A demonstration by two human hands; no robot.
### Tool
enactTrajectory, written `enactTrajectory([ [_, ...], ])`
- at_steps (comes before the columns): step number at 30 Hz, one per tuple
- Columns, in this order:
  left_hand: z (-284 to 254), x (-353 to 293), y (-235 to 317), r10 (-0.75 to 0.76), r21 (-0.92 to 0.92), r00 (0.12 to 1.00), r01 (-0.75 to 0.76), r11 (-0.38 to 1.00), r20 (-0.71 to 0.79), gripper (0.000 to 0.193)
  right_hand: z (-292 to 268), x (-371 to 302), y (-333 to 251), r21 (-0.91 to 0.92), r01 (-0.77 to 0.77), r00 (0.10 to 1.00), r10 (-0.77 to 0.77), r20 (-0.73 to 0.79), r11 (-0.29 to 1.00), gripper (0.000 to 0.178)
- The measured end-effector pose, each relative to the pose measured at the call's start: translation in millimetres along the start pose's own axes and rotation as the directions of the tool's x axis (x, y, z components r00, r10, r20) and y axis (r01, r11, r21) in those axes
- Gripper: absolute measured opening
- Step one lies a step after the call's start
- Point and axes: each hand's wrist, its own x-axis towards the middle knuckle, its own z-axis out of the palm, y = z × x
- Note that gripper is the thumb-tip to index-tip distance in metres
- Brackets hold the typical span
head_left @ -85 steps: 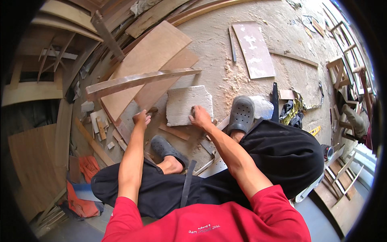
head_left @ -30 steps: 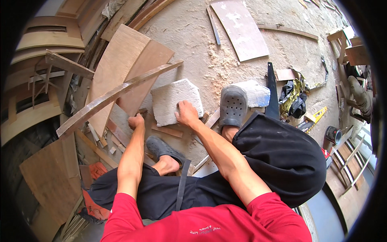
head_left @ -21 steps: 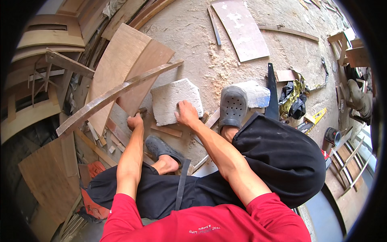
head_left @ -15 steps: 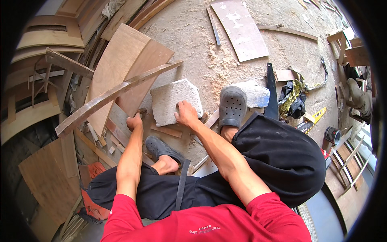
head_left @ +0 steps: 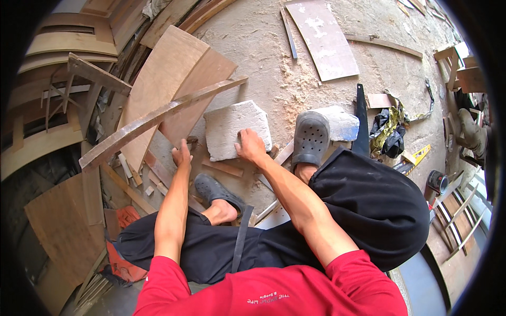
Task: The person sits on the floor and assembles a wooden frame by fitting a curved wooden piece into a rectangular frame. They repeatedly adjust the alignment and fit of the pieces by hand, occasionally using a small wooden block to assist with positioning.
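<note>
A rough white block (head_left: 226, 126) lies on the floor between my feet. My right hand (head_left: 251, 146) rests on its near right part, fingers bent; whatever they may hold is hidden. To the left, my left hand (head_left: 182, 154) has its fingers partly apart beside the lower end of a plywood sheet (head_left: 203, 73). A small dark wood piece (head_left: 193, 140) is just beyond those fingertips. Near the block's front edge a short wood strip (head_left: 223, 168) lies flat. One long wood batten (head_left: 163, 113) slants across the plywood.
My feet wear grey clogs (head_left: 311, 138). A black saw blade (head_left: 360, 118) stands by a second white block (head_left: 340, 124). Farther right are crumpled black and gold wrapping (head_left: 390, 131), a yellow-edged tool (head_left: 416, 158) and a can (head_left: 437, 181). Sawdust and a pale board (head_left: 324, 39) lie ahead.
My left hand's fingers have loosened from a closed shape beside the small dark wood piece. The right hand stays on the white block. The whole view has shifted slightly.
</note>
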Motion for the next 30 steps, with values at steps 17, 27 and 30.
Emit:
enactTrajectory([
  [17, -23, 8, 9, 0.066, -0.515, 0.962, 0.083, 0.853, 0.265, 0.055, 4, 1, 2, -0.010, 0.035, 0.999, -0.035, 0.033, 0.999, 0.038],
  [27, -18, 12, -2, 0.137, -0.632, 0.938, 0.104, 0.768, 0.320, 0.044, 2, 2, 0, -0.037, 0.024, 0.998, -0.021, 0.065, 0.999, 0.039],
  [30, -17, 16, -3, 0.054, -0.649, 0.954, 0.159, 0.744, 0.295, 0.044, 3, 1, 0, -0.042, 0.032, 0.998, -0.029, 0.056, 0.999, 0.039],
])
